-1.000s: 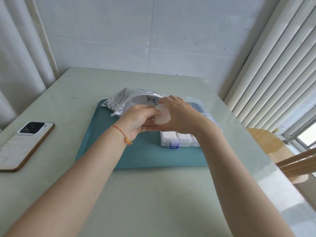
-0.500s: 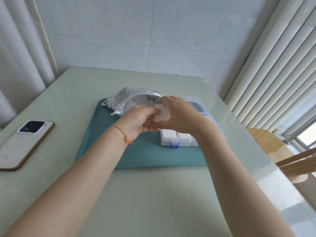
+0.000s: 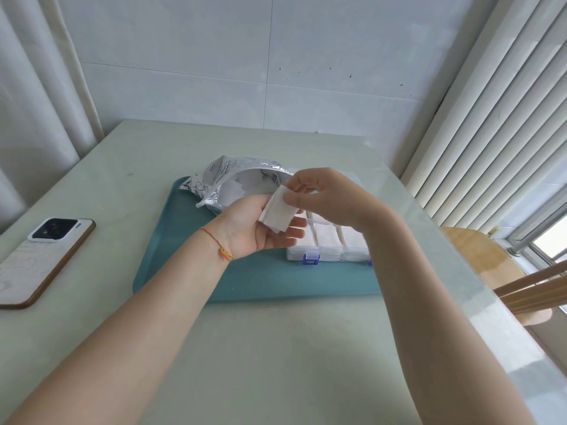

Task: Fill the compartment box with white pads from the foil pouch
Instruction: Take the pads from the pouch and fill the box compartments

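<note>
A stack of white pads [image 3: 277,210] is held above the teal tray [image 3: 190,265]. My right hand [image 3: 329,196] pinches the stack's top edge from the right. My left hand [image 3: 256,223] lies palm up under it, fingers cupped beneath the pads. The open foil pouch [image 3: 228,182] lies at the tray's back left, more white pads showing in its mouth. The clear compartment box [image 3: 329,245] with blue latches sits on the tray's right half, just below my hands; its near compartments hold white pads, and my right wrist hides much of it.
A phone [image 3: 40,256] lies face down on the pale green table [image 3: 276,348] at the left. Curtains hang at the left, window blinds at the right. A wooden chair [image 3: 484,256] stands beyond the table's right edge.
My hands have come apart a little. The left hand turned palm up and its fingers uncurled under the pads; the right hand now pinches the stack from above.
</note>
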A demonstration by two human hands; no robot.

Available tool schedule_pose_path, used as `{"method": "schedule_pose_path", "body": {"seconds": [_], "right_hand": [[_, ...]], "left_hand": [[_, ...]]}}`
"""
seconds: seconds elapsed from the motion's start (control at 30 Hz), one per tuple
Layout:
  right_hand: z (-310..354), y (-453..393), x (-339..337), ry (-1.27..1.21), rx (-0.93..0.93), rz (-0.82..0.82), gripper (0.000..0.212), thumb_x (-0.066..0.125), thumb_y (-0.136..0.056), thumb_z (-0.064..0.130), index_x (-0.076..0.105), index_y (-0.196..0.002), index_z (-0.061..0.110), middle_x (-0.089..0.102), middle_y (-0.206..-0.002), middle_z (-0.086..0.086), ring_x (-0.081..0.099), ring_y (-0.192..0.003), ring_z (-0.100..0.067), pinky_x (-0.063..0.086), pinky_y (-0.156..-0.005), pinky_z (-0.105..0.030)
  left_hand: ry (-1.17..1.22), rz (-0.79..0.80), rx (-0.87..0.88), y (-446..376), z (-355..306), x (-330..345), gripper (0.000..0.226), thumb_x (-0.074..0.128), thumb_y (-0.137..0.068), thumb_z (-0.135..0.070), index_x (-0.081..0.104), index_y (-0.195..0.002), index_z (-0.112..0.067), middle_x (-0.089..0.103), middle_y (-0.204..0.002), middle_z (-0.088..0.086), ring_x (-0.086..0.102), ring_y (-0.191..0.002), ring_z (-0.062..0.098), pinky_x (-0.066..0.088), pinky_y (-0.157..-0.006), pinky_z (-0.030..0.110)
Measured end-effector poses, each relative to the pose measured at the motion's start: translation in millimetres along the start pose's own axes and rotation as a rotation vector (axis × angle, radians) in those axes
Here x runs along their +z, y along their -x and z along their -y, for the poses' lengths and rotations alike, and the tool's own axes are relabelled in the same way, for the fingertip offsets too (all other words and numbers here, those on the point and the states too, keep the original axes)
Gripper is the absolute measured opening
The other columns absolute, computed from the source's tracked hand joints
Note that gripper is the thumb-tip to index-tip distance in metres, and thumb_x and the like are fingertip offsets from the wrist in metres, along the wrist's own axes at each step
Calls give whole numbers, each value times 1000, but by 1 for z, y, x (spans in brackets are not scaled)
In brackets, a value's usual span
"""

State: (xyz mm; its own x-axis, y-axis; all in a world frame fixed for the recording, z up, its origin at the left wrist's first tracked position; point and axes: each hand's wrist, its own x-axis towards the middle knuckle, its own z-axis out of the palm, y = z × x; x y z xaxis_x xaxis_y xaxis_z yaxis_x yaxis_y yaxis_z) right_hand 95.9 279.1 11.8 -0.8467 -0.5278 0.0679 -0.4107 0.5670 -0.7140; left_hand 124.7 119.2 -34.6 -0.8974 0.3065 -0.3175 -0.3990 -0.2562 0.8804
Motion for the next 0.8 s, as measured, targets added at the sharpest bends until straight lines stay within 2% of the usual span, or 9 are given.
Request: {"method": "schedule_pose_path", "body": {"seconds": [0.1,0.17,0.23,0.33,0.43,0.5,0.6,0.8], "right_hand": [[-1,0,0,107,-5,13,9,63,-93,20,72,-96,19,72,-91,4,66,-90,-15,49,-81,-25],[0,-1,3,150,5,15,10,62,-94,20,71,-99,19,72,-94,-1,66,-89,-20,49,-78,-25],[1,-3,8,198,-4,-18,15,62,-93,22,68,-106,17,68,-97,-2,63,-87,-19,49,-80,-30],[3,-3,15,293,-42,3,40,73,-83,35,61,-120,23,56,-107,4,50,-103,-12,43,-92,-29],[7,1,21,440,-32,69,72,80,-70,51,51,-131,27,47,-115,9,38,-116,-14,36,-99,-34],[8,1,24,535,-45,26,73,77,-71,53,49,-133,24,47,-120,6,37,-119,-17,35,-101,-38],[8,-1,25,610,-61,-45,69,72,-75,57,52,-130,21,48,-122,4,38,-119,-18,34,-100,-37],[8,-2,27,697,-71,-69,70,71,-66,71,61,-118,24,47,-116,4,39,-113,-17,33,-97,-36]], "left_hand": [[92,96,-2,1,-1,1,55,30,-101,-43,74,-102,-10,70,-96,19,69,-82,33,56,-76,39],[112,130,5,1,1,4,63,28,-100,-54,79,-91,-17,69,-88,14,67,-76,30,54,-75,38],[168,94,18,1,2,9,57,32,-99,-57,75,-87,-22,67,-79,6,60,-65,25,53,-69,35],[284,-17,42,-1,2,8,43,38,-99,-55,64,-89,-22,63,-78,-4,56,-62,16,51,-64,30],[382,-77,36,-1,0,4,42,44,-98,-56,63,-89,-19,58,-77,-4,54,-61,12,49,-60,24],[423,-86,31,0,0,4,42,48,-96,-56,62,-88,-17,57,-75,-2,53,-60,12,49,-56,21],[450,-114,51,-1,-1,7,43,52,-93,-56,61,-88,-15,59,-72,-1,55,-60,13,51,-56,21],[407,-117,80,-1,-1,5,49,51,-92,-60,65,-88,-13,57,-71,1,54,-57,13,48,-55,21]]}}
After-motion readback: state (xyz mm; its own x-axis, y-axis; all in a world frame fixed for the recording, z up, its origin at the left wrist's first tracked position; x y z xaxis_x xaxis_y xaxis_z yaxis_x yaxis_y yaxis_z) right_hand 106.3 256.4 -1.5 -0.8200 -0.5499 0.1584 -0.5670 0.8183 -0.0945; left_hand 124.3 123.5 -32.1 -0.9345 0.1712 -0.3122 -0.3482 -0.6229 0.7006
